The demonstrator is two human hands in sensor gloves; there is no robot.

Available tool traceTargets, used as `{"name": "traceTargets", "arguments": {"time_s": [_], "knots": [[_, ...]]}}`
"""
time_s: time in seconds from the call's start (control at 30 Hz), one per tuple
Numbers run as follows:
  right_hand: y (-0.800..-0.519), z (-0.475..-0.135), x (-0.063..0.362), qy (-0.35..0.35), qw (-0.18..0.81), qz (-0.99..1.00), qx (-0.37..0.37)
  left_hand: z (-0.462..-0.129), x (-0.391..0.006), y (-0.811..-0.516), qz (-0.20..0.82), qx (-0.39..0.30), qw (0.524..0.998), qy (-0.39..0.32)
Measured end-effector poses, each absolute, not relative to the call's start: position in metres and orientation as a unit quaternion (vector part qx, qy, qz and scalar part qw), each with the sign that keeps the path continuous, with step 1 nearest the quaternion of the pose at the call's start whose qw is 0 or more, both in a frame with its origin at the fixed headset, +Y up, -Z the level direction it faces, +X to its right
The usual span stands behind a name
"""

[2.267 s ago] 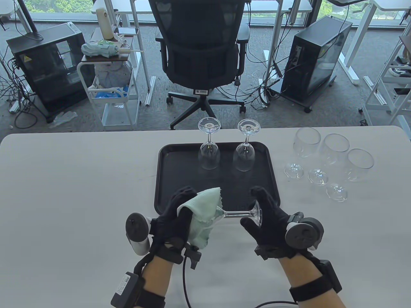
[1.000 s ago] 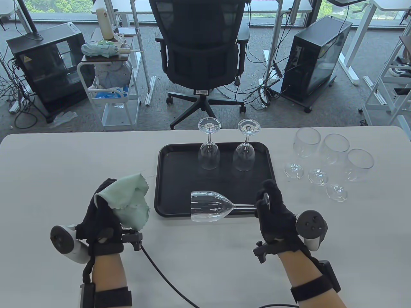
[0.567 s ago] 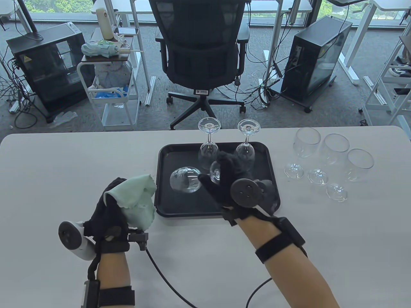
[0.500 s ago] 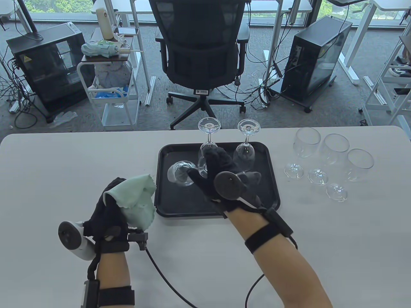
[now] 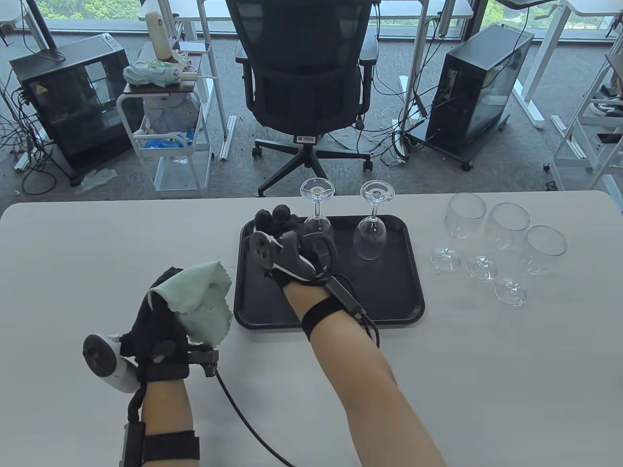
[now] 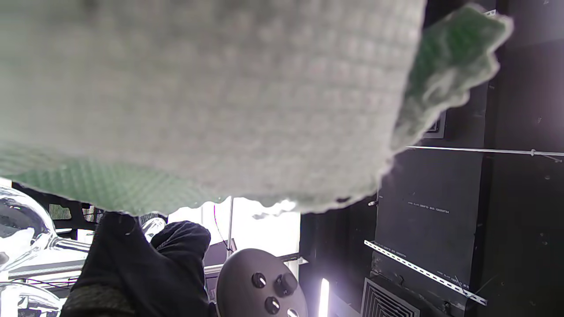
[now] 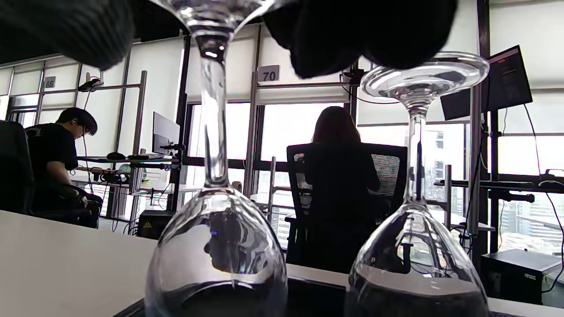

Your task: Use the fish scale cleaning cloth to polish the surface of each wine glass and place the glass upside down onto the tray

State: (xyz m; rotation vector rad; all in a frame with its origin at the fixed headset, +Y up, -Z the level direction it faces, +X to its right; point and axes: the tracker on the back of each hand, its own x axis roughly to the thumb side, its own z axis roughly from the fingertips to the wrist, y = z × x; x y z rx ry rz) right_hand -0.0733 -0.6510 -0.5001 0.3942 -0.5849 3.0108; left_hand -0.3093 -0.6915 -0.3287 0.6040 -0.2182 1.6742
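right hand sets a wine glass upside down at the tray's far left

the black tray [image 5: 404,296] lies mid-table. the right hand [image 5: 287,238] reaches over its far-left corner, fingers curled round the foot of the held glass [image 7: 216,246], bowl down, just left of an inverted glass [image 7: 416,264]; another inverted glass [image 5: 371,228] stands farther right. the left hand [image 5: 155,326] near-left of the tray grips the green cloth [image 5: 202,301]. three upright glasses [image 5: 506,228] wait at right.
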Motion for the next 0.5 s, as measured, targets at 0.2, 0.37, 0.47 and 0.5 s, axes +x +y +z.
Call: {"name": "traceTargets", "arguments": {"time_s": [0.2, 0.37, 0.47, 0.5], "knots": [[-0.647, -0.520, -0.076, -0.100, 0.041, 0.992, 0.062, -0.330, -0.311, -0.691, 0.731, 0.264, 0.623, -0.094], [-0.645, -0.514, -0.069, -0.105, 0.057, 0.990, 0.076, -0.330, -0.310, -0.692, 0.731, 0.262, 0.623, -0.095], [-0.636, -0.497, -0.059, -0.131, 0.092, 0.977, 0.140, -0.331, -0.309, -0.692, 0.733, 0.262, 0.621, -0.098], [-0.633, -0.487, -0.052, -0.136, 0.111, 0.972, 0.159, -0.331, -0.308, -0.692, 0.734, 0.260, 0.620, -0.100]]}}
